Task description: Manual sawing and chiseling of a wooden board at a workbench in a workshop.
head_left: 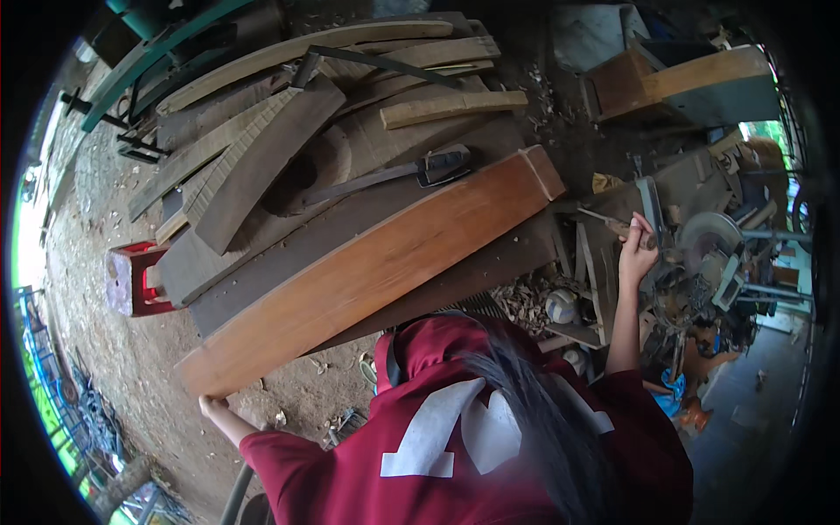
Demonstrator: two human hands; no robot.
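A long reddish-brown wooden board [376, 271] lies slantwise across the worktable, with a narrow strip across its far right end. My left hand [213, 406] is closed on the board's near left corner, with the arm stretched out. My right hand [639, 247] is raised off the board's far right end, fingers wrapped round a thin-shafted tool with a brown handle [619, 226]. The tool's shaft points left toward the board; its exact kind is unclear. Behind the board lies a long grey metal tool with a dark, blocky end [442, 166].
Rough planks [271, 162] and a dark L-shaped square [385, 66] are piled at the back. A red crate-like stool [140, 278] stands left. On the right are a round disc [710, 238] among cluttered tools and a wooden box-like piece [621, 83]. Shavings [516, 306] lie below the table.
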